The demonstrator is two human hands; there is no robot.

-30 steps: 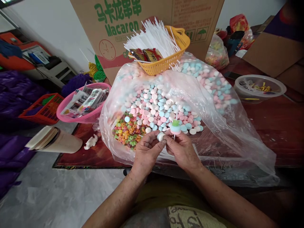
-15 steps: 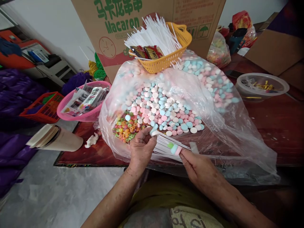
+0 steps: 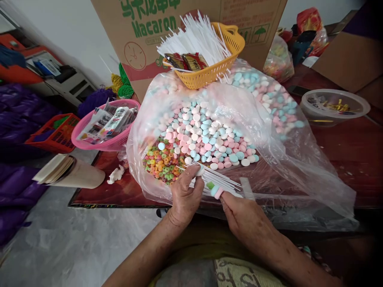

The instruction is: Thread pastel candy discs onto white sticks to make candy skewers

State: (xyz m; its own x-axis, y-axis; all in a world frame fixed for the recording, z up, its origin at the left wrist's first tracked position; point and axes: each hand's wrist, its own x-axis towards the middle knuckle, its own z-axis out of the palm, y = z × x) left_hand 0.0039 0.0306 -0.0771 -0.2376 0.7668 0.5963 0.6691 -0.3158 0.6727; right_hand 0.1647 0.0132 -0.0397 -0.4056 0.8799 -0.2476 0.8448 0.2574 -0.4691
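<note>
My left hand is closed, thumb and forefinger pinching a pale marshmallow-like candy above the edge of the candy pile. Close to its right, my right hand grips a candy skewer that carries a green piece, a pale blue one and a pink one; its stick is mostly hidden by the fingers. Beneath both hands lies a bundle of white sticks. Round pink, white and blue candies are heaped just beyond, with small coloured ring gummies on their left.
A clear plastic bag spreads around the candies on the dark red table. Behind stands a yellow basket of white sticks against a cardboard box. A pink basket holds packets at left; a clear tub sits at right.
My left hand has moved right and slightly down with the pale candy, away from the heap. My right hand has shifted a little left with the skewer, so the hands are closer together.
</note>
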